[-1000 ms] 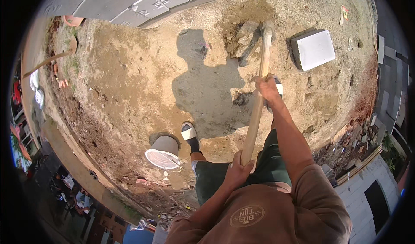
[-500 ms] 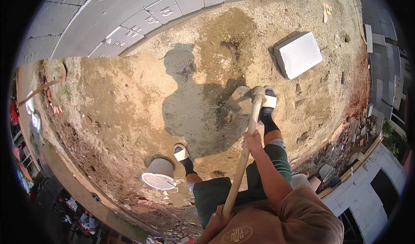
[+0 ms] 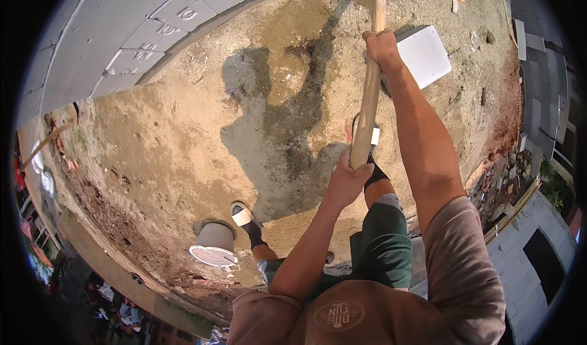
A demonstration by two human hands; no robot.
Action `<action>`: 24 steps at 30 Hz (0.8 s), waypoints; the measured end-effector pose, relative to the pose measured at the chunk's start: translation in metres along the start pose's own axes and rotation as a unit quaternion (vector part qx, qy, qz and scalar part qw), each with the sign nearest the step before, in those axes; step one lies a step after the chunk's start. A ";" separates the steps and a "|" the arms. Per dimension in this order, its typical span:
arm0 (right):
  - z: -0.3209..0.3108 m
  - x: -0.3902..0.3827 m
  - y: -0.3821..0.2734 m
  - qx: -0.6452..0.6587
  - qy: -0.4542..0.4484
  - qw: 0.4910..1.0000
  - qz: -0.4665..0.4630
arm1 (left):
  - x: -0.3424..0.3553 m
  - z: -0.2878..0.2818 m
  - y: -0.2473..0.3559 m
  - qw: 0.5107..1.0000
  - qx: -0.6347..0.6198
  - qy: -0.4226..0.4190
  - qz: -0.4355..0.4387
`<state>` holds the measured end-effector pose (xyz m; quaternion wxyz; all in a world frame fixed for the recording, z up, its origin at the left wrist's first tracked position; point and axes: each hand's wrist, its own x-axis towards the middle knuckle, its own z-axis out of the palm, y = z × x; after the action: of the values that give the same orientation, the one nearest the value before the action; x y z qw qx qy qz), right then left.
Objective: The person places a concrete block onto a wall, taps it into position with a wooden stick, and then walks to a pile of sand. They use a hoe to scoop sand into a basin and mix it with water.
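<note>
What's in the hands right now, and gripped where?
Both grip one long wooden handle: left hand at its near end, right hand higher up the shaft. The tool head is out of frame.

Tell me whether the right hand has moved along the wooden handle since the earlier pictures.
Yes. The right hand has risen with the wooden handle, from below the white block to level with it.

Long pale wooden tool handle [image 3: 369, 94], raised steeply over sandy ground, top end out of view
</note>
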<state>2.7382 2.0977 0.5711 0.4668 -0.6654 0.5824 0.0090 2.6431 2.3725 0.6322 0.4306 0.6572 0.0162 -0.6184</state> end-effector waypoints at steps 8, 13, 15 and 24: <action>0.092 -0.325 0.165 0.085 -0.147 0.957 0.235 | -0.304 -0.040 -0.142 0.981 0.107 0.031 -0.157; 0.115 -0.441 0.227 0.037 -0.163 0.935 0.314 | -0.393 -0.053 -0.217 0.968 0.109 0.012 -0.226; 0.113 -0.439 0.205 0.068 -0.137 0.944 0.292 | -0.394 -0.058 -0.220 0.974 0.088 0.010 -0.210; 0.132 -0.385 0.116 0.057 -0.192 0.973 0.117 | -0.348 -0.060 -0.163 0.992 -0.036 0.063 -0.105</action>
<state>2.5938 2.4897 0.6394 0.6029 -0.5508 0.5552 0.1578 2.5191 2.6883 0.8225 0.3851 0.6736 0.1345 -0.6163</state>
